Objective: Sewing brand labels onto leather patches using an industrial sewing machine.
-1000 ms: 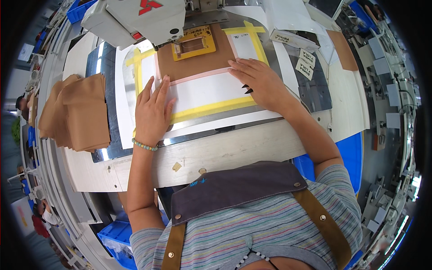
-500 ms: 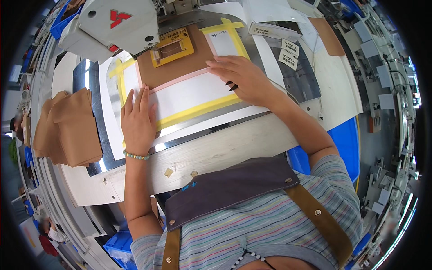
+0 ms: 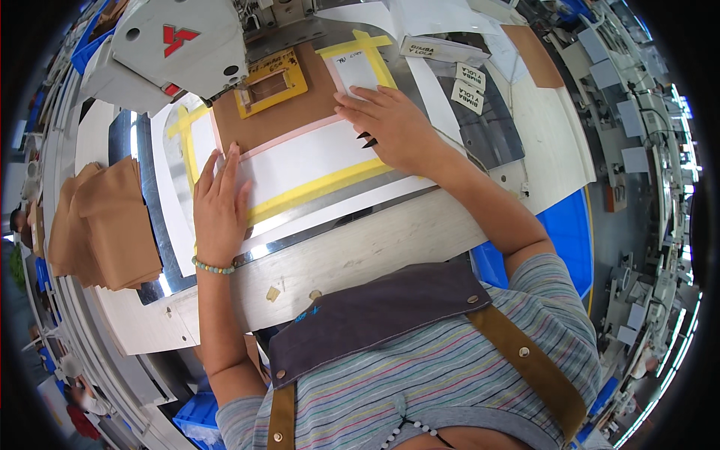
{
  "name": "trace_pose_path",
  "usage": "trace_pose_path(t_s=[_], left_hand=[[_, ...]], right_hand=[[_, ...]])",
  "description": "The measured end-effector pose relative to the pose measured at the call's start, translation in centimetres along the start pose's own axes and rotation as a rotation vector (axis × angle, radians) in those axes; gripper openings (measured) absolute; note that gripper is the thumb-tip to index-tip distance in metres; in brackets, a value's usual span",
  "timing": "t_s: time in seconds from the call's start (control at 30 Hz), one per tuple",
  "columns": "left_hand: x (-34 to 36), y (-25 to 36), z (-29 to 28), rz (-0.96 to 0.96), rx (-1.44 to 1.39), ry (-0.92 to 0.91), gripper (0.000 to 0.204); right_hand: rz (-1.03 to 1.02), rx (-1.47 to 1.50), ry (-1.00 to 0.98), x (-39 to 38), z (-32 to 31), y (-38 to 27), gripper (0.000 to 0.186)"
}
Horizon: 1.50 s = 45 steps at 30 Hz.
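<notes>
A brown sheet [image 3: 270, 132] of leather or fabric lies on a white, yellow-taped template [image 3: 292, 169], with pink strips along its edges. My left hand [image 3: 220, 206] rests with fingers stretched out at the sheet's near left corner. On the right, my right hand [image 3: 394, 131] lays its extended fingertips by the near right corner. A small dark two-pointed tool [image 3: 367, 140], probably thread snips, pokes out from under its palm; the rest is hidden. A yellow frame [image 3: 271, 111] with a rectangular window sits on the brown sheet, beneath the sewing machine head [image 3: 176, 49].
Left of the template is a stack of brown pieces [image 3: 109, 225]. Two small white labels [image 3: 469, 96] lie on a dark plate at the right, near a white box [image 3: 444, 49]. A blue crate [image 3: 566, 236] stands beyond the table's right edge.
The whole scene has shifted slightly left in the picture. Both hands stay at the sheet's near corners; the right fingers look a little more spread.
</notes>
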State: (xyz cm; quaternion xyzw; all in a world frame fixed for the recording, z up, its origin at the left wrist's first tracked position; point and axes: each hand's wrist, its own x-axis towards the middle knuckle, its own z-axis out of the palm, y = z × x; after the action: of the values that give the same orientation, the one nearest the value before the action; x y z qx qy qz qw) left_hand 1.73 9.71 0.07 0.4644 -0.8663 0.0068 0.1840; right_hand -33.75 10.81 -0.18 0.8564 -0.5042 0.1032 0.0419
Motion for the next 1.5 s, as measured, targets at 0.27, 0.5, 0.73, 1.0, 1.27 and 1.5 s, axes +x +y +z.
trace_pose_path(t_s=[0.27, 0.5, 0.73, 1.0, 1.27, 1.5], left_hand=[[0.0, -0.1, -0.1, 0.001, -0.025, -0.038, 0.056], [-0.1, 0.3, -0.3, -0.042, -0.066, 0.02, 0.056], [0.1, -0.1, -0.4, 0.025, -0.104, 0.042, 0.054], [-0.2, -0.7, 0.2, -0.004, -0.129, 0.032, 0.054], [0.0, -0.2, -0.8, 0.024, -0.077, 0.022, 0.049], [0.6, -0.3, -4.2, -0.012, -0.129, -0.026, 0.044]], right_hand=[[-0.058, 0.0, 0.025, -0.3, -0.1, -0.2, 0.056], [-0.054, 0.05, 0.058, -0.5, 0.4, -0.2, 0.064], [-0.056, 0.083, 0.125, -0.3, 0.3, -0.4, 0.054], [0.436, 0.093, 0.349, -2.5, -7.3, 6.2, 0.03], [0.829, 0.419, -0.061, -7.4, -7.6, 12.8, 0.018], [0.427, 0.584, 0.165, -2.0, -9.6, 11.4, 0.019]])
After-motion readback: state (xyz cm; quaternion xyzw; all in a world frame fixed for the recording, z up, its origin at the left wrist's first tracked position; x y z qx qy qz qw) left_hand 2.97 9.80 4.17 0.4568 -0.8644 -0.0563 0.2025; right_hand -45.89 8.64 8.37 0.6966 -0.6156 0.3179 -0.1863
